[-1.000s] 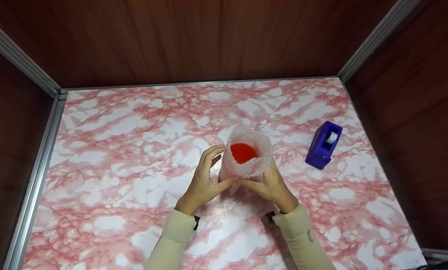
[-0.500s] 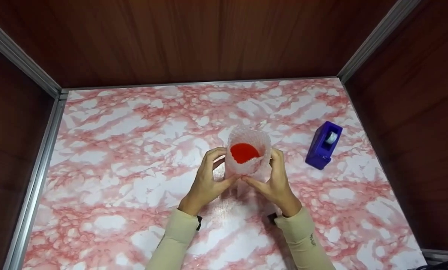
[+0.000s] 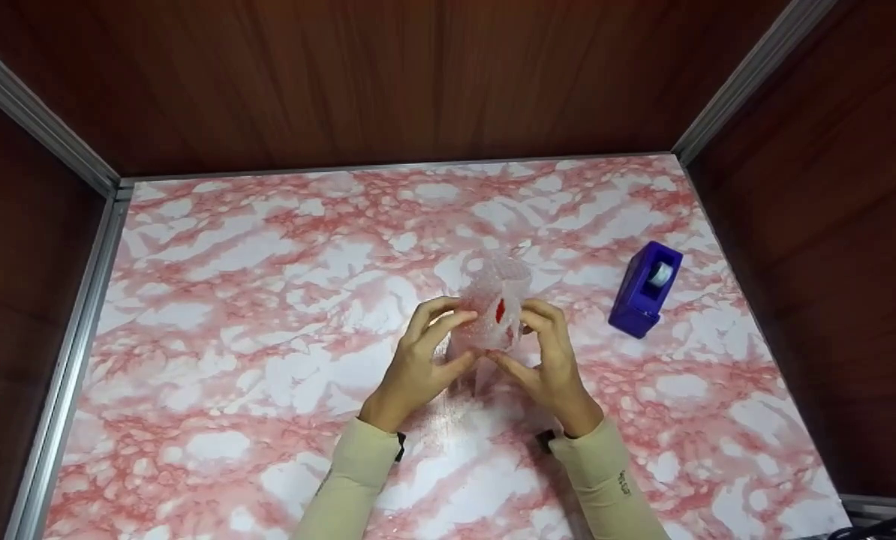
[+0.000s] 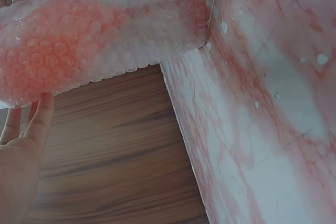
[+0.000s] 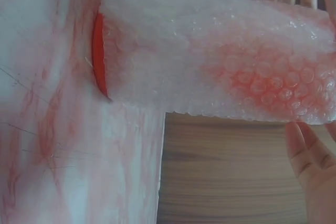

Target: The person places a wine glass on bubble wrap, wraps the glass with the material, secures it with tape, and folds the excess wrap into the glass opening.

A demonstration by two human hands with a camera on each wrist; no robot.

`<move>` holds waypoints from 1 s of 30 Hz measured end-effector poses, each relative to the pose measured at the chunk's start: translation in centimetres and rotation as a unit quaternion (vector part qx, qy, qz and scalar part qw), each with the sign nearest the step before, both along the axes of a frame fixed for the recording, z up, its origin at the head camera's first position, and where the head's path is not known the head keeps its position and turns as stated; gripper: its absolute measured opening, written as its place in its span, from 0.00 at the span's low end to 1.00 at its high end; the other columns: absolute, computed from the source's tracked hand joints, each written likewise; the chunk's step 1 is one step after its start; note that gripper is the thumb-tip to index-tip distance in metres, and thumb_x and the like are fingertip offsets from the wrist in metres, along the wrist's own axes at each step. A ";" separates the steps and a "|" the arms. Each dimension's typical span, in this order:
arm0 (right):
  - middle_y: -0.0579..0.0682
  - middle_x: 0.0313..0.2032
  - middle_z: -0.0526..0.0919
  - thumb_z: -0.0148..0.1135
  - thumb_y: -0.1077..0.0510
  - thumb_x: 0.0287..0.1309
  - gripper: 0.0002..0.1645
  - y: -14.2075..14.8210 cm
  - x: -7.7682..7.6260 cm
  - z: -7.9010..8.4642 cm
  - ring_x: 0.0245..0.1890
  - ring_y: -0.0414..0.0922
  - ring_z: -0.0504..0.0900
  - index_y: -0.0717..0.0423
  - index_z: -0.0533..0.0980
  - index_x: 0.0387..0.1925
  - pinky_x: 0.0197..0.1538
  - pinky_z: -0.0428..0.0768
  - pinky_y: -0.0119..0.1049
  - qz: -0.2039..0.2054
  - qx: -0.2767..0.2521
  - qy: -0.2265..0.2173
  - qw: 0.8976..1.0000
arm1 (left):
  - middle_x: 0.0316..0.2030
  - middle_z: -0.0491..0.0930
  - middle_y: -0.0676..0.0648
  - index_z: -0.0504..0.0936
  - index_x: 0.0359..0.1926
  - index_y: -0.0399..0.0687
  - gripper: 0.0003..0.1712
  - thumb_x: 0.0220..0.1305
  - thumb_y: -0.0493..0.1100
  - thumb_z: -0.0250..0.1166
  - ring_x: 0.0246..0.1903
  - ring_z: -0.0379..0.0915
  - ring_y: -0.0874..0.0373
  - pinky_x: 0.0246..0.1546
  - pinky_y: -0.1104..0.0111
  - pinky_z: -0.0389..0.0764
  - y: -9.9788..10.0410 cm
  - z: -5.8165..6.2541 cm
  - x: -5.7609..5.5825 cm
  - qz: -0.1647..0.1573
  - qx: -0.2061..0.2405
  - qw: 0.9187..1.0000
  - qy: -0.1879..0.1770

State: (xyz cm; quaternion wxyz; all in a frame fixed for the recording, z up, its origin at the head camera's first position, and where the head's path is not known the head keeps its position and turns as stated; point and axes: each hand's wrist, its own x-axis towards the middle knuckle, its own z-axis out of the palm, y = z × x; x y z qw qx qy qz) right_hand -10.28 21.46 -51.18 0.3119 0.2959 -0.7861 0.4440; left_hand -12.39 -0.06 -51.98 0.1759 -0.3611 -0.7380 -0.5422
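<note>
In the head view, a tube of clear bubble wrap (image 3: 493, 274) stands on the table around a red object (image 3: 500, 310). Its upper end is partly squeezed together, so only a narrow slit of red shows from above. My left hand (image 3: 416, 366) grips the wrap's left side near the top, index finger bent over the upper edge. On the other side my right hand (image 3: 557, 367) holds it, and both thumbs meet at the front. A red rim (image 5: 98, 56) peeks out at the tube's lower end in the right wrist view. The wrap hides most of the red object.
A purple tape dispenser (image 3: 645, 290) with a roll of tape stands to the right of the hands. The red-and-white marbled table (image 3: 230, 360) is enclosed by dark wood panels (image 3: 388, 82) at the back and sides. A dark cable (image 3: 879, 527) lies at the lower right corner.
The wrap's wide round opening has been pressed down to a slit over the red object. My left index finger has moved onto the top edge, and my right hand has shifted slightly rightward.
</note>
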 end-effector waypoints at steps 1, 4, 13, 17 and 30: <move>0.71 0.55 0.69 0.73 0.51 0.57 0.34 0.1 0.0 -0.3 0.51 0.55 0.73 0.71 0.72 0.55 0.48 0.75 0.34 0.001 0.003 -0.002 1.000 | 0.63 0.66 0.40 0.77 0.63 0.46 0.29 0.60 0.37 0.74 0.63 0.65 0.49 0.58 0.60 0.74 0.0 0.0 0.0 -0.002 -0.001 1.000 -0.002; 0.70 0.56 0.69 0.73 0.52 0.57 0.33 0.3 0.0 -0.6 0.50 0.56 0.74 0.68 0.73 0.57 0.47 0.77 0.38 0.003 0.008 -0.007 1.000 | 0.63 0.65 0.39 0.78 0.62 0.43 0.27 0.62 0.38 0.72 0.63 0.65 0.49 0.58 0.62 0.74 0.0 0.2 0.1 -0.009 -0.007 1.000 -0.008; 0.67 0.57 0.71 0.70 0.51 0.62 0.27 0.3 0.1 -0.4 0.53 0.59 0.73 0.64 0.77 0.56 0.53 0.74 0.35 -0.005 0.020 -0.014 1.000 | 0.60 0.66 0.37 0.82 0.55 0.38 0.20 0.64 0.40 0.70 0.61 0.66 0.49 0.59 0.62 0.74 0.2 0.5 -0.1 -0.007 -0.012 1.000 0.003; 0.65 0.57 0.73 0.67 0.50 0.65 0.23 0.4 0.1 -0.4 0.52 0.57 0.74 0.62 0.80 0.53 0.52 0.75 0.38 -0.011 0.040 -0.009 0.999 | 0.61 0.66 0.37 0.81 0.55 0.38 0.20 0.63 0.38 0.70 0.61 0.67 0.49 0.58 0.62 0.75 0.1 0.4 -0.1 -0.006 -0.016 1.000 0.009; 0.57 0.52 0.78 0.64 0.48 0.65 0.16 1.2 -0.4 0.6 0.48 0.53 0.75 0.55 0.83 0.45 0.44 0.78 0.48 -0.041 0.165 -0.001 0.985 | 0.62 0.62 0.37 0.75 0.62 0.48 0.24 0.66 0.38 0.67 0.61 0.68 0.47 0.58 0.62 0.74 0.3 0.3 0.2 0.001 -0.045 0.999 0.021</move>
